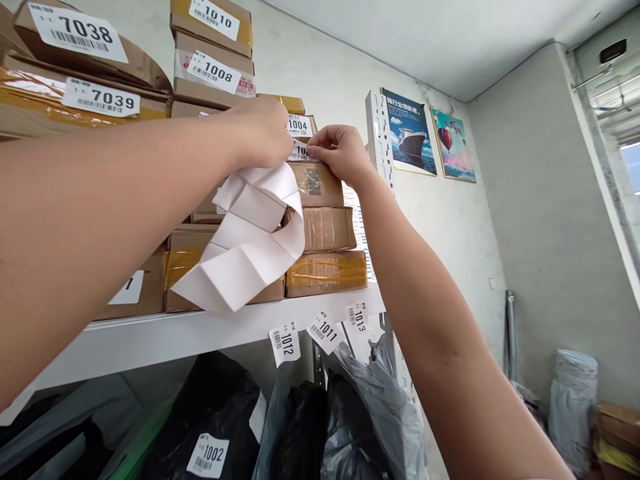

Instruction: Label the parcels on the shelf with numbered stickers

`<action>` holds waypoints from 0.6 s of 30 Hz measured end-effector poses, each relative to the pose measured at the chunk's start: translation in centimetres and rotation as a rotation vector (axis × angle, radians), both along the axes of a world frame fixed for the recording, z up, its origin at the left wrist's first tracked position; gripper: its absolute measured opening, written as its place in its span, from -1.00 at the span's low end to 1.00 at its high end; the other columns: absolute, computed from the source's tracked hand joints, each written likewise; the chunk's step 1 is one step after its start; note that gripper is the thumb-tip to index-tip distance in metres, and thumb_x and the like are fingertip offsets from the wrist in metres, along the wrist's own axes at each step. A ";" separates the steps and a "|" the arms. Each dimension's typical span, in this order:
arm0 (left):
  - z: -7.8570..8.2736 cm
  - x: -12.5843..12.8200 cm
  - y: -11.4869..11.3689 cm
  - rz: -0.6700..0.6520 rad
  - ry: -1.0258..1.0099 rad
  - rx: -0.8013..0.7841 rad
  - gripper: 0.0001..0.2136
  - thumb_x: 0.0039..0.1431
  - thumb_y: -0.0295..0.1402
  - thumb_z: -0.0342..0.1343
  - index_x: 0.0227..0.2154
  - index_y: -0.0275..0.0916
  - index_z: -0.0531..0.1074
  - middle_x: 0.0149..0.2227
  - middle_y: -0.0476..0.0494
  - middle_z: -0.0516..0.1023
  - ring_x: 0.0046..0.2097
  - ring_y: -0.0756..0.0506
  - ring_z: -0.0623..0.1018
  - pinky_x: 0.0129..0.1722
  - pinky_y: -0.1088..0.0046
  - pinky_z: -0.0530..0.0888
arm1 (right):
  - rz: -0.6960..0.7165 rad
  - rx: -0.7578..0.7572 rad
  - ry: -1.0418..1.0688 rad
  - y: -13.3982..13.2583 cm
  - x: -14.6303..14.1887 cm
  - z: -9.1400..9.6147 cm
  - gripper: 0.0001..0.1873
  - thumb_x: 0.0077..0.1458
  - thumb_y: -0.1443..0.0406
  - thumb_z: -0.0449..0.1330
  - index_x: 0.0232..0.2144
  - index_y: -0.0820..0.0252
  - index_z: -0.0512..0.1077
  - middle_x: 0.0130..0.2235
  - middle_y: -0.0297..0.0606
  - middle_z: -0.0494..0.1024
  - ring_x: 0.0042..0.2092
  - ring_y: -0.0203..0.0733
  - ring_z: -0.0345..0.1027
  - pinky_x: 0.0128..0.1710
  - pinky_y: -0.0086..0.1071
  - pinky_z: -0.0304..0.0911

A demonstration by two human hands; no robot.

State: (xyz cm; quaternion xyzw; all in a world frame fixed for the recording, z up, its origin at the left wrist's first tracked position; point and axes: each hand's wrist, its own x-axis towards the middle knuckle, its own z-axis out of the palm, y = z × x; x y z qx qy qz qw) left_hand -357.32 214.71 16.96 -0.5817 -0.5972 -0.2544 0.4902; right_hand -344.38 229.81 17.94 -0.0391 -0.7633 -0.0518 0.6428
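On the white shelf (200,330), my left hand (260,133) is clenched around a folded strip of label paper (250,233) that hangs in front of the stacked cartons. My right hand (340,150) pinches a numbered sticker (300,152) against the upper edge of a brown carton (317,183), just below the 1004 label (299,124). Higher cartons already carry the 1008 label (214,71) and the 1010 label (214,18), so the numbering looks well under way; the taped box (327,229) beneath and the yellow-taped box (327,272) under it show no sticker on their visible faces.
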 end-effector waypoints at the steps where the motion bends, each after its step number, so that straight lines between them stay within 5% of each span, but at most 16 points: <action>1: 0.0 0.1 0.0 0.007 -0.004 0.002 -0.49 0.26 -0.28 -0.25 0.11 -0.47 0.37 0.06 -0.40 0.47 0.06 -0.37 0.49 -0.07 0.07 0.47 | 0.012 0.005 -0.002 0.3 0.0 0.0 -0.87 0.08 0.28 0.31 -0.39 0.19 0.42 -0.32 -0.31 0.55 -0.22 -0.20 0.42 -0.08 -0.19 0.40; 6: -0.1 1.1 -0.3 0.049 -0.063 0.001 -0.45 0.20 -0.26 -0.24 0.08 -0.52 0.39 0.07 -0.27 0.49 0.08 -0.31 0.47 -0.01 0.19 0.43 | 0.152 0.026 -0.004 1.9 -0.1 -0.1 -0.82 0.09 0.22 0.30 -0.35 0.20 0.42 -0.31 -0.29 0.54 -0.17 -0.16 0.43 -0.08 -0.16 0.41; 11: -0.4 1.3 -0.2 0.032 -0.068 0.050 -0.52 0.20 -0.34 -0.23 -0.03 -0.55 0.43 0.05 -0.38 0.52 0.09 -0.27 0.51 -0.08 0.07 0.47 | 0.391 -0.047 -0.039 2.6 0.1 -0.4 -0.76 0.04 0.20 0.35 -0.37 0.23 0.42 -0.36 -0.35 0.50 -0.20 -0.22 0.42 -0.12 -0.23 0.39; 18: -1.3 1.7 -0.3 0.009 -0.008 0.111 -0.57 0.22 -0.37 -0.22 -0.18 -0.71 0.41 -0.01 -0.46 0.54 0.09 -0.18 0.51 -0.06 0.19 0.47 | 0.582 -0.168 -0.039 2.7 0.2 -0.5 -0.74 -0.04 0.25 0.40 -0.38 0.21 0.39 -0.42 -0.40 0.47 -0.29 -0.38 0.29 -0.15 -0.34 0.28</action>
